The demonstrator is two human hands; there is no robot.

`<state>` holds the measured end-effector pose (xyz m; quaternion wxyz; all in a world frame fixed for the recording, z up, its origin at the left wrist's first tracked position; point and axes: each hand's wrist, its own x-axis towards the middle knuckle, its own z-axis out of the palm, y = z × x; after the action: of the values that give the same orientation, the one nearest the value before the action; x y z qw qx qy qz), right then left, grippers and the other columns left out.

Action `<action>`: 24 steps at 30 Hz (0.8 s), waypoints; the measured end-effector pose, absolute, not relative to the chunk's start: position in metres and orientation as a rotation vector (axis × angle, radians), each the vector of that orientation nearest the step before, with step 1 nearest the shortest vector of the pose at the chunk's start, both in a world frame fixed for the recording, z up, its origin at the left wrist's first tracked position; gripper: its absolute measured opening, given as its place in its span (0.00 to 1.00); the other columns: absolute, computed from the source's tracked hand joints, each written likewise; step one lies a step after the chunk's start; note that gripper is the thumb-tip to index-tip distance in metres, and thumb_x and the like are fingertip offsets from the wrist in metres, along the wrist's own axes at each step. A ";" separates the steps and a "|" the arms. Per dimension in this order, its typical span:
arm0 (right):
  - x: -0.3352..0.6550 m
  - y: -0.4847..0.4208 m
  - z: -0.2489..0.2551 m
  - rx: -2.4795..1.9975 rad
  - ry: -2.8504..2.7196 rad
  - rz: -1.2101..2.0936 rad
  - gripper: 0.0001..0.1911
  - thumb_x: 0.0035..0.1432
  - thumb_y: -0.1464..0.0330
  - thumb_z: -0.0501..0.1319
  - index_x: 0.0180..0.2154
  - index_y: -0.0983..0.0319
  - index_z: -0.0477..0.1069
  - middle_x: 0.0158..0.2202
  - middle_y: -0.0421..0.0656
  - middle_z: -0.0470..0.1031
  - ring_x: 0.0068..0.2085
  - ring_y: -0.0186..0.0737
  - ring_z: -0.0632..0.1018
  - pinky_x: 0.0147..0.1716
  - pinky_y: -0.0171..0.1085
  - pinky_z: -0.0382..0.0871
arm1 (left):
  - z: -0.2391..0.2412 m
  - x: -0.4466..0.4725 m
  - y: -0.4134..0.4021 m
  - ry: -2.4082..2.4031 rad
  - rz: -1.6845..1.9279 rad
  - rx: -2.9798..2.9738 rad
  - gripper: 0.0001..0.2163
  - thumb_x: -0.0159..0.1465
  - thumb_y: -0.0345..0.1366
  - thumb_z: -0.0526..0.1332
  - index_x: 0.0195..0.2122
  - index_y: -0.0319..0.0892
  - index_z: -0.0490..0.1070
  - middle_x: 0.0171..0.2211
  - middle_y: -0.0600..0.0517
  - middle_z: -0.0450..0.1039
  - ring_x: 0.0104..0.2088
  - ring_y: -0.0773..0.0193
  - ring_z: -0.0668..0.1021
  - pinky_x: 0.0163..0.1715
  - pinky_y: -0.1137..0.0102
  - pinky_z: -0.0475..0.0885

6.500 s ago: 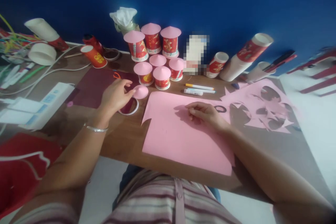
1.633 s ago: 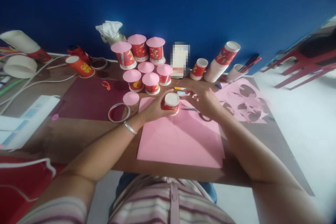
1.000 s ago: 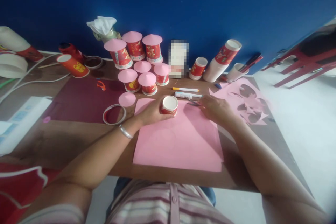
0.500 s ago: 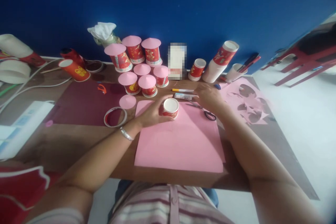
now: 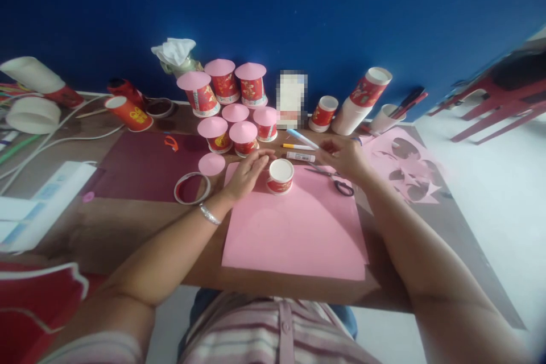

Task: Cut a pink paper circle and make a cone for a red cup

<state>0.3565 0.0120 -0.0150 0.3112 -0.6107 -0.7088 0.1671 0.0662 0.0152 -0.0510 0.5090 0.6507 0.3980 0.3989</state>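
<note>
A short red-and-white paper cup stands on a sheet of pink paper. Just left of and behind the cup is my left hand, open, its fingers stretched out and apart from the cup. My right hand pinches a slim blue-and-white pen, its pale blue end pointing left. Below that hand lie a yellow-and-white pen, a white glue stick and scissors with dark handles. A flat pink paper disc and a roll of tape are left of my left hand.
Several red cups with pink cone tops stand at the back left of centre. Stacked cups and a pen holder are at the back right, beside cut pink scraps. White cables cross the left side.
My left hand has let go of the cup and shifted beside it. My right hand has lifted the blue-and-white pen off the table.
</note>
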 end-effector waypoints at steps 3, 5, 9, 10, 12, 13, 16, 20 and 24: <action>0.344 0.005 -0.017 -1.406 -1.643 0.923 0.16 0.59 0.53 0.68 0.36 0.60 0.77 0.28 0.42 0.80 0.29 0.40 0.79 0.32 0.39 0.74 | -0.057 0.068 0.018 0.990 0.962 1.548 0.18 0.71 0.49 0.62 0.55 0.42 0.73 0.57 0.44 0.79 0.56 0.57 0.81 0.59 0.62 0.74; 0.334 0.002 -0.021 -1.373 -1.520 1.084 0.20 0.55 0.51 0.71 0.36 0.61 0.77 0.26 0.41 0.79 0.27 0.39 0.78 0.30 0.38 0.75 | -0.061 0.069 0.020 0.988 0.981 1.540 0.18 0.70 0.47 0.63 0.55 0.42 0.72 0.58 0.44 0.78 0.56 0.57 0.81 0.58 0.62 0.75; 0.321 -0.001 -0.028 -1.400 -1.496 1.127 0.23 0.51 0.49 0.75 0.34 0.61 0.78 0.25 0.41 0.78 0.26 0.38 0.78 0.30 0.38 0.75 | -0.060 0.069 0.020 1.013 0.995 1.581 0.18 0.69 0.45 0.64 0.57 0.43 0.72 0.54 0.45 0.81 0.51 0.58 0.82 0.53 0.63 0.77; 0.320 -0.001 -0.029 -1.402 -1.498 1.137 0.23 0.50 0.49 0.75 0.34 0.61 0.78 0.25 0.41 0.78 0.26 0.37 0.78 0.30 0.38 0.74 | -0.058 0.068 0.020 1.012 0.992 1.600 0.17 0.69 0.44 0.64 0.55 0.43 0.73 0.53 0.45 0.81 0.51 0.57 0.82 0.53 0.62 0.77; 0.320 0.000 -0.030 -1.389 -1.481 1.176 0.24 0.49 0.48 0.76 0.33 0.62 0.78 0.25 0.41 0.78 0.26 0.37 0.78 0.29 0.38 0.74 | -0.054 0.068 0.018 1.004 0.996 1.625 0.14 0.69 0.44 0.64 0.51 0.43 0.76 0.52 0.46 0.82 0.52 0.56 0.82 0.54 0.61 0.77; 0.320 0.000 -0.031 -1.379 -1.469 1.196 0.25 0.49 0.47 0.76 0.32 0.62 0.78 0.25 0.41 0.78 0.26 0.37 0.78 0.29 0.38 0.74 | -0.052 0.068 0.018 1.003 1.002 1.632 0.13 0.69 0.44 0.64 0.50 0.43 0.77 0.51 0.46 0.82 0.52 0.55 0.82 0.55 0.61 0.77; 0.320 0.000 -0.035 -1.346 -1.442 1.251 0.24 0.49 0.49 0.77 0.33 0.62 0.79 0.24 0.40 0.77 0.25 0.36 0.76 0.29 0.37 0.71 | -0.044 0.067 0.014 1.052 1.005 1.672 0.13 0.69 0.43 0.65 0.50 0.44 0.79 0.46 0.48 0.84 0.50 0.55 0.83 0.55 0.60 0.77; 0.316 -0.001 -0.042 -1.193 -1.219 1.396 0.20 0.49 0.54 0.78 0.35 0.62 0.80 0.23 0.37 0.74 0.25 0.32 0.71 0.26 0.35 0.66 | -0.038 0.066 0.012 1.103 0.946 1.753 0.10 0.69 0.42 0.64 0.46 0.44 0.82 0.44 0.48 0.85 0.47 0.55 0.84 0.53 0.61 0.79; 0.307 -0.005 -0.047 -1.063 -0.977 1.544 0.22 0.46 0.55 0.79 0.38 0.62 0.81 0.22 0.34 0.70 0.24 0.31 0.69 0.27 0.34 0.66 | -0.042 0.066 0.016 1.025 0.875 1.803 0.11 0.69 0.41 0.64 0.47 0.44 0.82 0.47 0.47 0.86 0.47 0.55 0.85 0.50 0.61 0.79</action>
<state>0.3066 -0.0049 -0.0467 0.4917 -0.4379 -0.4025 0.6360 0.0664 0.0155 -0.0425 0.4308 0.7230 0.4108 0.3507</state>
